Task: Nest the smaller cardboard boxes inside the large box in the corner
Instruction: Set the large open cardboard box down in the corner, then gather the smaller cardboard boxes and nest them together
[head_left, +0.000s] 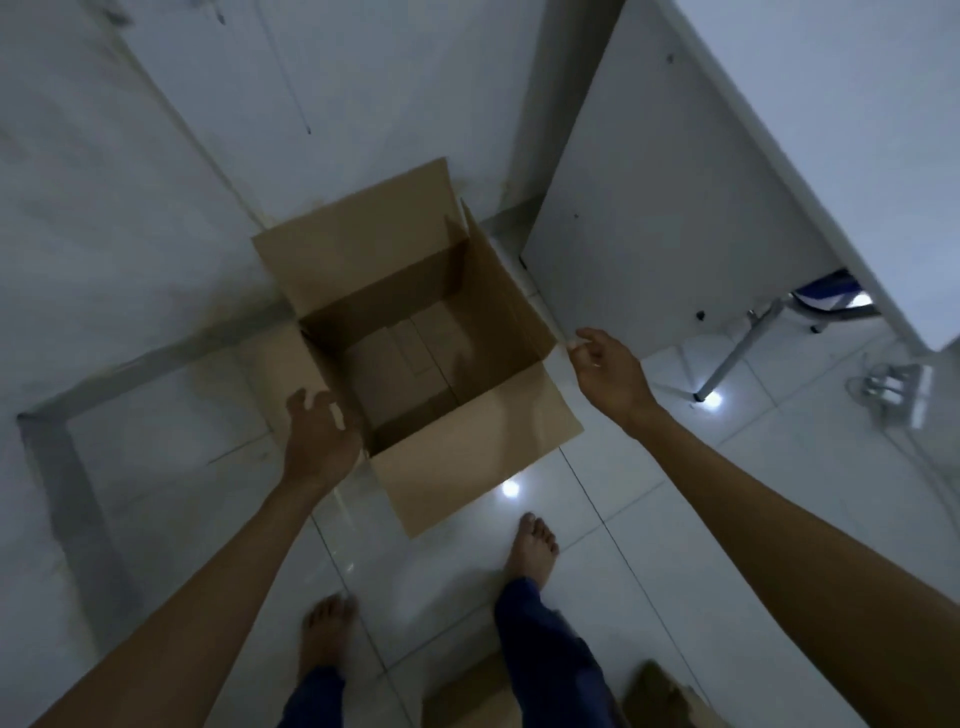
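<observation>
A large brown cardboard box (467, 457) stands open on the tiled floor in the corner, all flaps spread outward, nothing visible inside but its taped bottom. My left hand (319, 434) hovers at the box's left rim over the left flap, fingers spread, holding nothing. My right hand (605, 366) is at the outer corner of the right flap, fingers loosely curled and apart, apparently just touching the flap's edge. Parts of smaller cardboard boxes show at the bottom edge: one (470, 693) between my legs, another (662, 693) further right.
White walls meet behind the box. A white panel of a desk (660, 208) stands right of the box, with a metal leg (737, 348) and cables (893, 389) beyond. My bare feet (532, 545) stand on glossy white tiles in front of the box.
</observation>
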